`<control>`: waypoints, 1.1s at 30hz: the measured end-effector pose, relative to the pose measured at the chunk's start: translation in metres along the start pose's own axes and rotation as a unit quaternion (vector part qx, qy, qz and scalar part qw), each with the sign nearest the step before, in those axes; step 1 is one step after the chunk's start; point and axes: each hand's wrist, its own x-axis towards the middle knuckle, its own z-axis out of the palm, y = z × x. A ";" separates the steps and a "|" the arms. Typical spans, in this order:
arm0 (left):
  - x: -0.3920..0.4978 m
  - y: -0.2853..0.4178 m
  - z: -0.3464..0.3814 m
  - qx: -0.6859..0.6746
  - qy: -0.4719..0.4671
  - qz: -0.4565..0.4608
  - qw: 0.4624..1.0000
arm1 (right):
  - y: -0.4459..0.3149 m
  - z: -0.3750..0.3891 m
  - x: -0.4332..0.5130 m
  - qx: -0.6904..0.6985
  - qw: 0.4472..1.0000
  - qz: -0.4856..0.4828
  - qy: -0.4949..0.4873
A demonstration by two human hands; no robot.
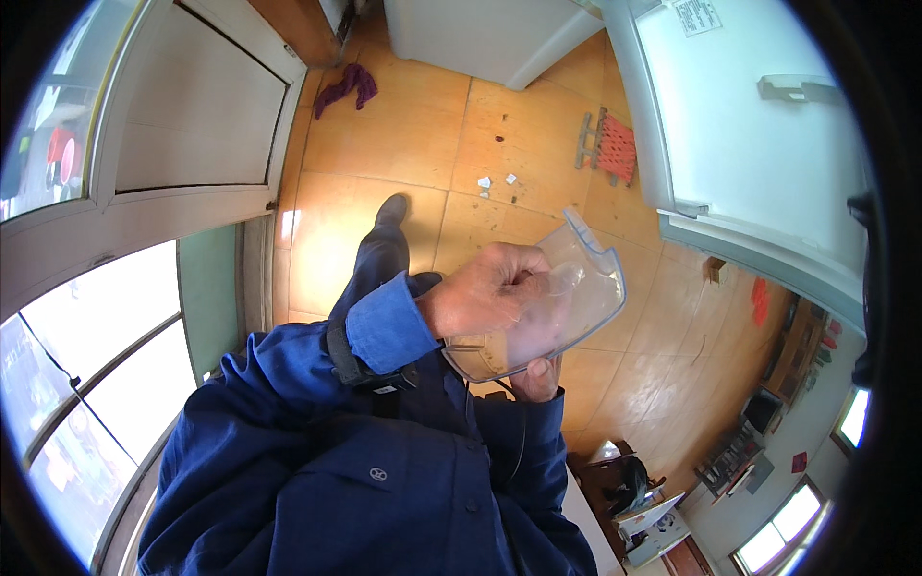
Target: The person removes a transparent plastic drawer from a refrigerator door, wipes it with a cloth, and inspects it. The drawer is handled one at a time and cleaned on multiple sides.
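Note:
A clear plastic bin [594, 299] with a bluish rim is held tilted in front of my body. My right hand [540, 378] grips its lower edge, the thumb on the near rim; the other fingers are mostly hidden behind the bin. My left hand [490, 288] reaches to the bin from the left with curled fingers, the fingertips blurred within its outline. A pale translucent patch lies just beyond these fingers; whether it is a held piece or part of the bin, I cannot tell.
A white refrigerator [749, 144] stands at the right, with a white cabinet-like body [482, 36] ahead. On the tiled floor lie a purple cloth [347, 88], white scraps [484, 183] and a small stool with red webbing [616, 147]. A framed door [202, 108] is at the left.

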 end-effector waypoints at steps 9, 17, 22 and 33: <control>-0.012 0.018 0.003 -0.016 -0.007 -0.055 0.998 | -0.005 -0.002 0.005 0.121 0.988 0.006 -0.096; -0.025 0.034 0.008 0.084 0.037 0.039 0.995 | -0.004 0.012 0.008 0.173 0.983 -0.038 -0.042; -0.037 0.047 0.010 0.123 0.048 0.018 0.991 | -0.019 0.010 0.002 0.183 0.983 -0.013 -0.022; -0.027 0.015 -0.051 0.119 0.191 -0.048 0.973 | -0.026 -0.025 -0.014 0.162 0.987 -0.012 0.019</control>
